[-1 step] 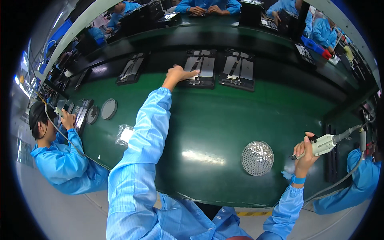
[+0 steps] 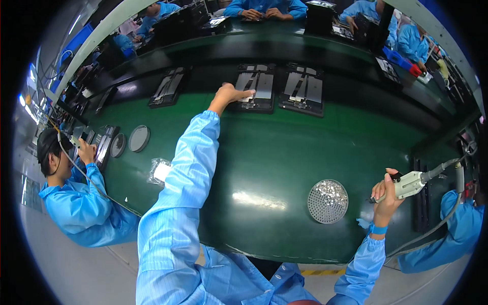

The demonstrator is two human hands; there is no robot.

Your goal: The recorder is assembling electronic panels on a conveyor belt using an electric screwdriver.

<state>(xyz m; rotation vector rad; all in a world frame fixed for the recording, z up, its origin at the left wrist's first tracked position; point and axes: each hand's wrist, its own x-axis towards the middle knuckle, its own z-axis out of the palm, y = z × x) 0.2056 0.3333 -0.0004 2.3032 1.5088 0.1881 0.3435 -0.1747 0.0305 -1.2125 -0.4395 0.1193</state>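
At the far side of the bench my left hand is closed on the left edge of an opened tablet, thumb across its inner parts. Some of that hand's fingers are hidden at the edge. The tablet lies flat, its grey inner plates and strips showing. Just right of it lies a second opened tablet. My right hand grips a pale electric screwdriver, held over the right side of the bench with its tip pointing left. Nearby, to its left, a round perforated screw tray holds many small shiny screws.
Another opened tablet lies far left. Two round dishes and a clear plastic bag sit on the left of the green bench. A co-worker sits at left, others across. The screwdriver's cable hangs at right.
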